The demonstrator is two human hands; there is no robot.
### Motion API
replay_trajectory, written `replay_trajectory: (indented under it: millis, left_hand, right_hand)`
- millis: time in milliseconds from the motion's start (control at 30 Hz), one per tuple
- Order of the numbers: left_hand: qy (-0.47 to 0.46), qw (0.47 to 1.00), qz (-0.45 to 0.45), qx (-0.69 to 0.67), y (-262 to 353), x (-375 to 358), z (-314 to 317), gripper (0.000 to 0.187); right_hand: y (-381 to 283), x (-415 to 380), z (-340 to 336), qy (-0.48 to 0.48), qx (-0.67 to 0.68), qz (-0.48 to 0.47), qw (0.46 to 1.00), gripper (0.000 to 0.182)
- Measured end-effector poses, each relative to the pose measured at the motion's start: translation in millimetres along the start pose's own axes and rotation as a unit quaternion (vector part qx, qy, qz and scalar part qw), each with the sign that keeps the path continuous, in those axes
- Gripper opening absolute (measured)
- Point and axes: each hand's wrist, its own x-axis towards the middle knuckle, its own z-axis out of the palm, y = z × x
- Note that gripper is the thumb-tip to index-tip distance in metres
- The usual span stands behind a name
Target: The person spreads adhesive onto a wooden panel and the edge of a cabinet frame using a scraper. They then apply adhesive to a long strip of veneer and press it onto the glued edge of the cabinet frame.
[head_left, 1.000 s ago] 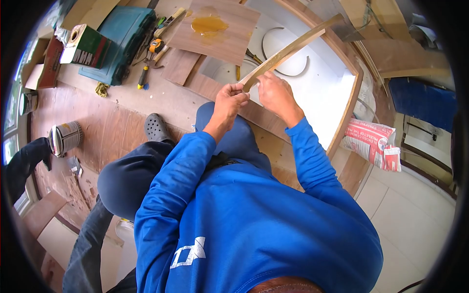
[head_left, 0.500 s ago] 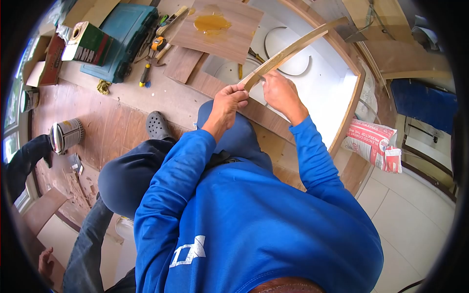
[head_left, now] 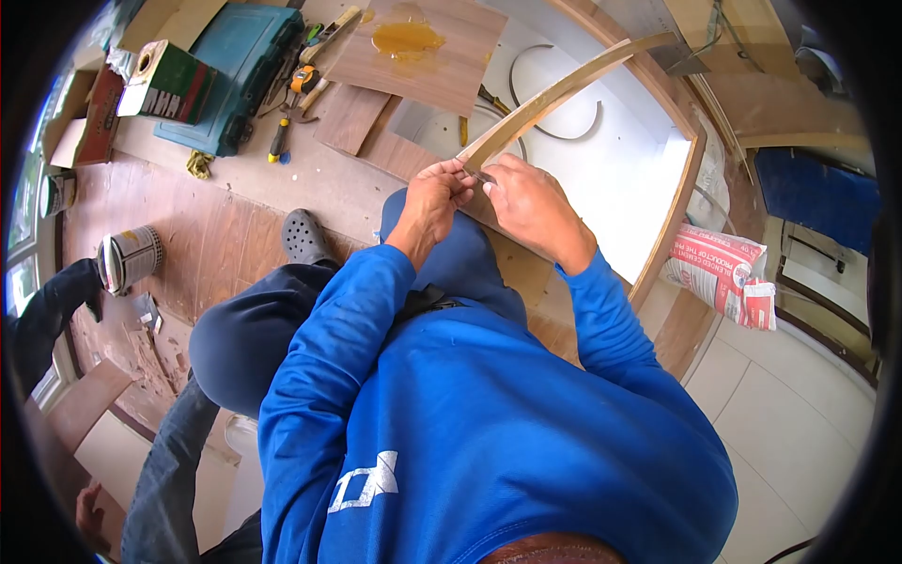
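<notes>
A long, thin wooden strip (head_left: 554, 100) slants up and away from my hands over the white cabinet. Its near end is pinched in the closed fingers of my left hand (head_left: 432, 202). Close beside it, my right hand (head_left: 540, 202) is also closed, with a thin, dark, blade-like piece (head_left: 481, 176) showing between its fingertips at the strip's end. Its exact kind is too small to tell. Below the strip is the open white cabinet box (head_left: 615, 179) with wood-coloured edges. Curled edging strips (head_left: 587, 127) lie inside it.
A board (head_left: 451, 66) carries a puddle of amber glue (head_left: 407, 39). Left of it lie a tape measure (head_left: 303, 80), a screwdriver (head_left: 278, 141), and a teal case (head_left: 230, 75). A cement bag (head_left: 719, 273) stands right. Another person's leg (head_left: 169, 470) and a can (head_left: 130, 260) are at left.
My right hand has moved down and slightly left along the strip to its near end, and the dark piece now shows at its fingertips. My left hand stays nearly in place.
</notes>
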Motion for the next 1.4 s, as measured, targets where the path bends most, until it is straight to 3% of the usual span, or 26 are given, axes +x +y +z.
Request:
replay_trajectory:
  millis: [133, 233, 333, 467, 567, 600, 733, 1033, 1133, 1400]
  left_hand:
    - [-0.018, 1.000, 0.005, 0.004, -1, 2, -3, 0.030]
    - [-0.019, 1.000, 0.002, 0.009, 2, -3, 1, 0.030]
    - [-0.002, 1.000, 0.004, 0.020, 8, -8, 5, 0.027]
    - [-0.017, 1.000, 0.003, -0.020, 14, -15, 14, 0.025]
    - [-0.025, 0.999, 0.019, -0.010, 18, -24, 27, 0.029]
    - [-0.021, 0.999, 0.040, 0.012, 18, -25, 31, 0.031]
    - [-0.009, 0.992, 0.071, 0.104, 11, -23, 27, 0.031]
    - [0.005, 0.997, 0.048, 0.060, 9, -15, 22, 0.028]
    - [-0.004, 1.000, 0.004, -0.022, 6, -5, 11, 0.026]
    - [-0.015, 0.996, -0.018, -0.086, 8, -4, 2, 0.047]
  right_hand:
    - [-6, -10, -5, -0.007, 0.026, -0.023, 0.999, 0.024]
    - [-15, -13, -29, 0.079, 0.012, 0.005, 0.997, 0.023]
    - [-12, -19, -65, 0.094, 0.139, 0.055, 0.984, 0.025]
    - [-5, -19, -85, 0.141, 0.094, 0.086, 0.982, 0.024]
    - [44, -2, -52, 0.150, -0.085, 0.051, 0.984, 0.022]
    - [55, 2, -37, 0.153, -0.086, 0.053, 0.983, 0.022]
    - [60, 17, -5, 0.123, -0.083, 0.060, 0.987, 0.022]
    - [54, 19, 19, 0.072, -0.132, 0.044, 0.988, 0.020]
    - [43, 11, 19, 0.047, -0.116, 0.036, 0.991, 0.023]
    - [5, -16, 10, 0.020, -0.060, -0.022, 0.998, 0.020]
